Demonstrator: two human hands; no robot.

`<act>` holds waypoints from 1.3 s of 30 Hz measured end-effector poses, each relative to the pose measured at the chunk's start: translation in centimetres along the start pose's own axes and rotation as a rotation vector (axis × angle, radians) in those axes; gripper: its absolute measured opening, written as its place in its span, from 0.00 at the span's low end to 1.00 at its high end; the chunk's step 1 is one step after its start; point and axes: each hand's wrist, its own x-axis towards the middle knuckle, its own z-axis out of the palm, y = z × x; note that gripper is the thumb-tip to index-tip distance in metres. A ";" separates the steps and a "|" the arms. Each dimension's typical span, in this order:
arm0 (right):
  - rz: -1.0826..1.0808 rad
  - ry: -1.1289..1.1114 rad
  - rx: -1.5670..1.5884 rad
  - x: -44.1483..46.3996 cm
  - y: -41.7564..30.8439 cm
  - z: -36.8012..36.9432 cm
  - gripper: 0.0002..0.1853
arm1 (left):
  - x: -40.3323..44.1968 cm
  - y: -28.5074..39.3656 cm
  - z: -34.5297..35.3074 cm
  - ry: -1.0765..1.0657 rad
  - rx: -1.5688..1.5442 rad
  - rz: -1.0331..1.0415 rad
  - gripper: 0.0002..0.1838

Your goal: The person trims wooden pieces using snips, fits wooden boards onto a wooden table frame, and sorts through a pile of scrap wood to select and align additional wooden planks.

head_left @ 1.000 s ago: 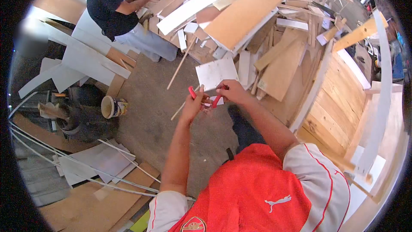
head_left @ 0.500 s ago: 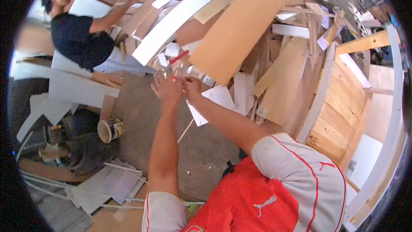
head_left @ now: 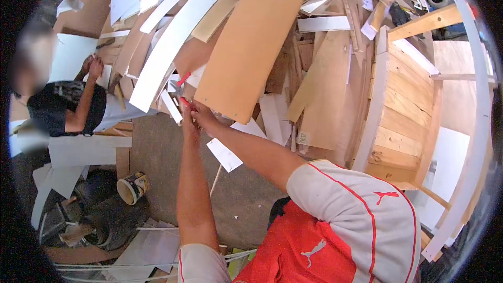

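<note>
Red-handled pliers (head_left: 184, 79) point away from me over the scrap pile, left of a large tan board (head_left: 251, 47). My right hand (head_left: 203, 116) is closed around the lower red handle. Just beside it, my left hand (head_left: 190, 124) is raised against the same tool; its fingers are partly hidden, so its hold is unclear. A small white panel (head_left: 225, 155) with dark marks lies beneath my right forearm.
A person in a black shirt (head_left: 68, 106) is at the left, hands together. Wood offcuts (head_left: 322, 94) cover the pile. A bucket (head_left: 133, 188) stands on the floor at lower left. A wooden frame (head_left: 401, 120) is at the right.
Both hands and the red-handled tool have moved left and forward, to the pile's edge. The white panel has come away from my hands. The other person appears farther left.
</note>
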 end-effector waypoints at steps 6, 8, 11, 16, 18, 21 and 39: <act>-0.301 -0.089 -0.901 -9.5 -2.4 -5.9 0.20 | -1.4 -0.6 1.4 0.079 0.085 0.036 0.37; -0.039 -0.150 -0.853 -16.1 -6.5 -9.8 0.20 | -1.6 -0.6 1.4 0.056 0.097 0.039 0.37; 0.196 -0.105 -1.143 -20.2 -8.4 -17.6 0.21 | -6.4 2.3 4.9 0.147 0.202 -0.005 0.35; 0.185 0.800 -1.423 -21.6 -19.1 -21.8 0.41 | -6.0 -2.5 4.7 0.105 0.511 0.366 0.28; 0.208 0.920 -1.408 -21.3 -17.8 -23.3 0.43 | -6.7 -3.6 6.1 0.185 0.577 0.395 0.26; 0.262 0.970 -1.235 -22.1 -18.1 -23.9 0.44 | -11.8 -3.2 10.1 0.224 0.572 0.472 0.22; 0.011 0.138 0.553 -52.1 -13.1 -23.1 0.32 | -30.3 -16.7 13.8 -0.566 0.361 0.136 0.27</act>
